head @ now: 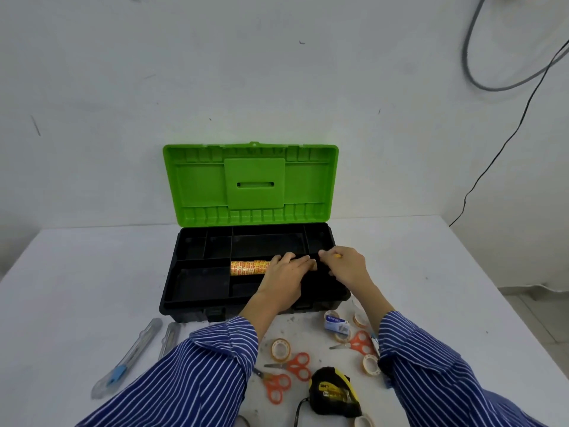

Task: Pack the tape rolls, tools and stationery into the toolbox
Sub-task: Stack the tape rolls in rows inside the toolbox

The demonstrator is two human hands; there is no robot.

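1. Far left on the white table [77, 272] lie two clear plastic utility knives, the longer clear knife with a blue slider [129, 359] and a shorter clear knife [170, 335] just beside it, both in front of the toolbox.
2. The black plastic toolbox with its green lid raised [251, 183] stands at the middle of the table against the wall; its black divided tray [197, 282] is open to me.
3. A sleeve of yellow-and-red wrapped small tape rolls [248, 268] lies lengthwise in a narrow middle compartment of the tray.
4. My left hand [284, 277] rests on the right end of that sleeve, fingers laid over it; I cannot tell whether the grip is closed round it or only pressing.
5. My right hand [346, 268] sits just beside it over the tray's right part, fingers curled, pinching something small and yellow-orange [338, 256] that I cannot identify.
6. In front of the toolbox, between my striped sleeves, lie a clear tape roll [280, 349], two pairs of orange-handled scissors [295, 366] and a black-and-yellow tape measure [334, 392].
7. Further right are a small blue-and-white box [336, 323], a third pair of orange scissors [358, 342] and more clear tape rolls [370, 364], close to my right sleeve.
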